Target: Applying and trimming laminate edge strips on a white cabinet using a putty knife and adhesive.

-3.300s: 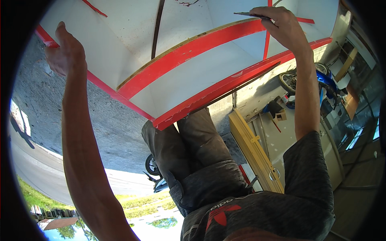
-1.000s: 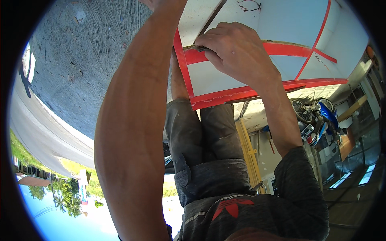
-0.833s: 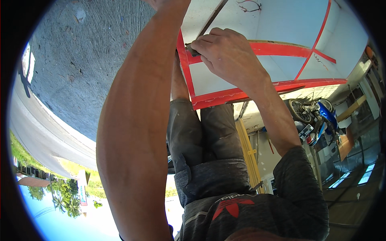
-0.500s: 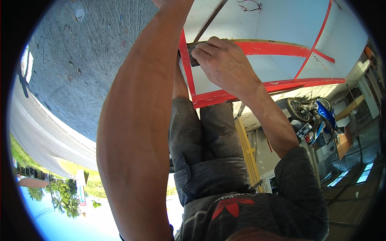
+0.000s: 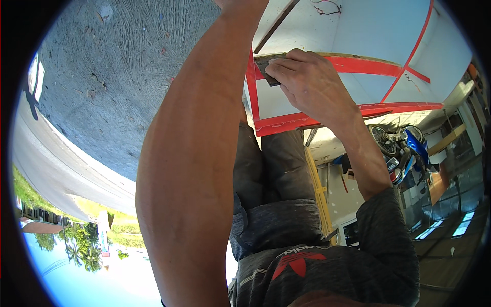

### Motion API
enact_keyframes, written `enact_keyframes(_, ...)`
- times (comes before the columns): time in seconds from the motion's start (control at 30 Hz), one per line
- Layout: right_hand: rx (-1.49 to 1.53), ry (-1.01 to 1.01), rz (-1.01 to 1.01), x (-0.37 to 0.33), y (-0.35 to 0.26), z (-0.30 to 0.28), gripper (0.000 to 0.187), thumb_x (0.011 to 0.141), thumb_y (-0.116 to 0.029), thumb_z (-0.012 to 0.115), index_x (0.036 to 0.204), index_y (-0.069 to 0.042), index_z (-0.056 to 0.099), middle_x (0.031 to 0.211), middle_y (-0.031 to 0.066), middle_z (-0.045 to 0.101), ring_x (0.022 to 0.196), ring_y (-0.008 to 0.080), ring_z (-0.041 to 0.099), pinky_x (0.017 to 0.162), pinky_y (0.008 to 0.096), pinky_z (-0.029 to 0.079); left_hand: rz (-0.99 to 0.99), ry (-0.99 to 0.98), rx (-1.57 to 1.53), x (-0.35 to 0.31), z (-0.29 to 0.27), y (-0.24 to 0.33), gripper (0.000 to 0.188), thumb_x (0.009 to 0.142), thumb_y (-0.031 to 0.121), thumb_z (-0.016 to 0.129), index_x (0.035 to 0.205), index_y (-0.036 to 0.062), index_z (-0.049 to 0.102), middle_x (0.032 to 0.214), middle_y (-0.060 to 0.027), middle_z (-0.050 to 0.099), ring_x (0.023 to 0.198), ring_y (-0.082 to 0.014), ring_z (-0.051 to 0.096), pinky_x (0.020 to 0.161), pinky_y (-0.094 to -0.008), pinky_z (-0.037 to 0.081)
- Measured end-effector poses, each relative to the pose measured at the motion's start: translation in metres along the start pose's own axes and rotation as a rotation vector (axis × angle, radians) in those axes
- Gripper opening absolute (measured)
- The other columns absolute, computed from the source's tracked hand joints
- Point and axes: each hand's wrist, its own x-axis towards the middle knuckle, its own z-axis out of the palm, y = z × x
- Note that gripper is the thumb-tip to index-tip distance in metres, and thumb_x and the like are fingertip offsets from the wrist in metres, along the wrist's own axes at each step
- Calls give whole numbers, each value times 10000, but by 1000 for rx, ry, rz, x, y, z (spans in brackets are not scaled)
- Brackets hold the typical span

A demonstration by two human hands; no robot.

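Note:
In my right hand (image 5: 307,77) is a dark flat piece of sandpaper (image 5: 271,71), gripped between bent fingers and thumb. It lies against the upper red rail (image 5: 365,65) near the left corner of a red frame with pale panels (image 5: 360,87). Bare brownish material shows along that rail's top edge. My left forearm (image 5: 192,153) crosses the view from the lower edge to the top. Only a sliver of my left hand (image 5: 220,3) shows at the upper rim, so its fingers and anything in them are hidden.
Rough grey concrete (image 5: 117,77) spreads at the left, with a road (image 5: 56,169) beyond. A blue motorcycle (image 5: 415,146) stands at the right. A yellow bar (image 5: 318,192) is beside my legs. A dark strip (image 5: 276,25) slants above the frame.
My right hand has moved slightly right along the red rail, taking the sandpaper away from the corner. The whole view has shifted, with my left forearm now farther right.

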Motion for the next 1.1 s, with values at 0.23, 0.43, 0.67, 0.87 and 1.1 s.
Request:
enact_keyframes(0.23,29,99,118,-16,12,-29,105,847,-115,703,932,-83,755,890,32,758,906,211,689,808,387,540,46,-27,-60,-3,8,-1,618,927,530,649,1174,-33,590,1196,-278,576,1161,-470,563,1003,-538,438)
enact_keyframes(0.43,56,13,164,21,14,8,85,848,-156,691,872,-113,760,770,72,710,821,259,692,755,418,543,49,41,62,8,7,-19,708,936,602,595,1211,-48,647,1253,-304,608,1215,-473,565,1041,-526,427)
enact_keyframes(0.67,210,-98,98,4,-6,-26,105,824,-143,696,885,-84,757,731,101,705,783,297,690,741,448,546,25,-75,-13,15,3,-19,872,890,678,550,1281,-102,556,1233,-222,513,1162,-374,552,1006,-530,427)
enact_keyframes(0.87,1807,703,479,-133,23,10,350,839,28,574,1167,47,697,1072,101,754,975,201,729,866,330,579,-102,-158,2,22,-6,-11,818,944,614,536,1308,-118,513,1299,-249,509,1182,-382,557,988,-520,468)
enact_keyframes(1.1,1902,2029,729,-300,-50,166,306,917,-45,543,1201,28,628,1189,126,694,1078,251,695,1013,412,559,-39,-46,28,33,14,-9,720,922,530,585,1315,-72,537,1285,-253,600,1136,-378,621,959,-497,538)
